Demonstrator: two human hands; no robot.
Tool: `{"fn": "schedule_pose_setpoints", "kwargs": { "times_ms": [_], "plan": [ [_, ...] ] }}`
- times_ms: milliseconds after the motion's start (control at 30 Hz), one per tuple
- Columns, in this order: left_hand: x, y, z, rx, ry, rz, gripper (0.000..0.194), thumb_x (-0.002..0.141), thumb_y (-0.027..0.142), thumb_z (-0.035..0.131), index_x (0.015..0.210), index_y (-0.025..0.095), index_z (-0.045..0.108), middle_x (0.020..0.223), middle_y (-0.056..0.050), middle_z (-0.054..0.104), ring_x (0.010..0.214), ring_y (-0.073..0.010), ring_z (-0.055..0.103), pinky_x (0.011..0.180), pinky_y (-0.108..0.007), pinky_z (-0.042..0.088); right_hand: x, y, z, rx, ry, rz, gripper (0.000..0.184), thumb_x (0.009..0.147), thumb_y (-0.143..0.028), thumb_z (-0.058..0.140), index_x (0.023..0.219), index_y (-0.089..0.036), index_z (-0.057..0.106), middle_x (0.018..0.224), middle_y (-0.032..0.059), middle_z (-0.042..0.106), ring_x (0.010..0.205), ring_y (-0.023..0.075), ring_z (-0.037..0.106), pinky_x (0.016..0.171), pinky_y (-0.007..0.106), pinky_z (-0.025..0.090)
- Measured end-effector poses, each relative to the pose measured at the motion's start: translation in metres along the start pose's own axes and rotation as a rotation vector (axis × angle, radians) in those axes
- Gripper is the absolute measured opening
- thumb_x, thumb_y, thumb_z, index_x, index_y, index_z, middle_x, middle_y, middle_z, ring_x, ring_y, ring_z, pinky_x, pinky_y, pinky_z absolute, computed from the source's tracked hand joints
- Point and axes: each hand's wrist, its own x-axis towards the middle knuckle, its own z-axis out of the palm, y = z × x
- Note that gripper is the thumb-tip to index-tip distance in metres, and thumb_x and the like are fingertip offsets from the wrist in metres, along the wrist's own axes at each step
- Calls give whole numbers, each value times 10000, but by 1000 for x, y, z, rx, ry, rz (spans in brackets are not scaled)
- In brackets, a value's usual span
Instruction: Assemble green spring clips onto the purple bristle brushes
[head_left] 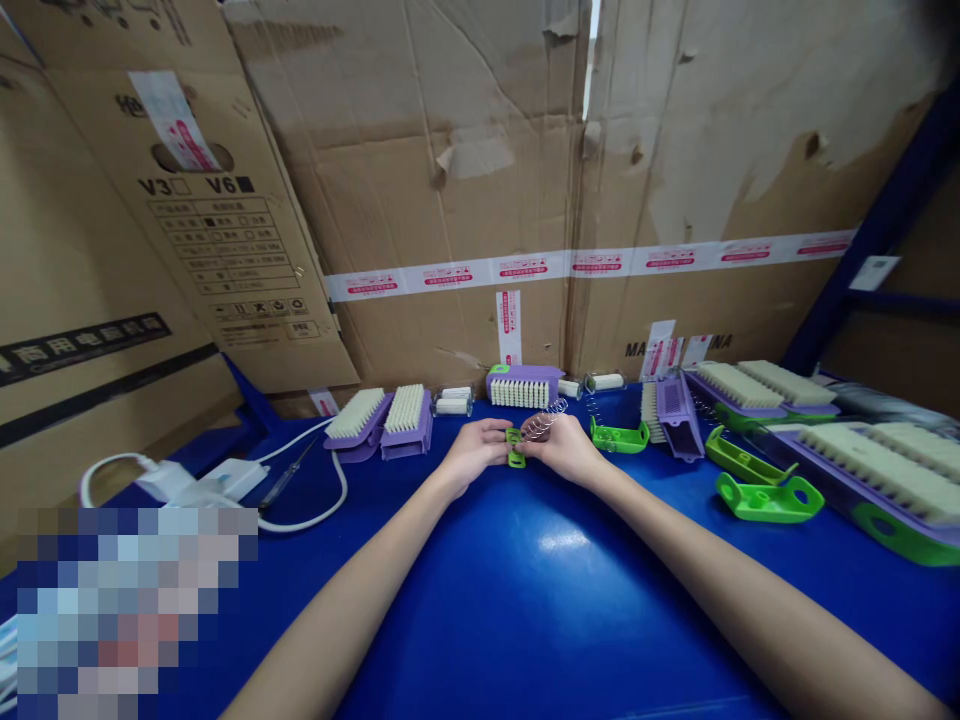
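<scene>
My left hand (472, 452) and my right hand (564, 446) meet at the middle of the blue table (540, 590). Together they pinch a small green plastic piece (515, 450). A thin metal coil spring (544, 420) rises from the right hand's fingers toward the back. Both hands have their fingers closed. A purple brush with white bristles (523, 385) lies just behind the hands.
Two purple brushes (382, 418) lie at the back left, several more brushes (757, 390) and green handles (765, 495) at the right. A white charger and cable (225, 480) sit at the left. Cardboard boxes (465, 170) wall off the back.
</scene>
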Motion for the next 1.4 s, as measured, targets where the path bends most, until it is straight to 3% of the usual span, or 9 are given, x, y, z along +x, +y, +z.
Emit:
{"fn": "schedule_pose_setpoints", "kwargs": {
  "times_ms": [567, 767, 1400],
  "plan": [
    [1, -5, 8, 26, 103, 39, 340, 577, 56, 722, 889, 100, 592, 739, -54, 675, 596, -116, 622, 547, -205, 464, -1, 4, -1, 34, -46, -64, 83, 690, -207, 636, 744, -148, 656, 657, 5, 673, 621, 147, 605, 571, 220, 437],
    [1, -5, 7, 9, 95, 40, 369, 573, 37, 703, 913, 102, 576, 749, -51, 672, 622, -127, 630, 567, -220, 480, -2, 3, -3, 39, -78, -102, 80, 709, -208, 616, 733, -142, 654, 651, 7, 663, 614, 141, 591, 567, 220, 433],
    [3, -8, 7, 81, 98, 113, 285, 628, 16, 611, 896, 111, 601, 714, -24, 665, 594, -103, 604, 556, -197, 448, 0, 3, 0, 94, -54, 25, 83, 670, -212, 645, 725, -150, 644, 623, 5, 676, 595, 146, 619, 553, 221, 443]
  ]
}}
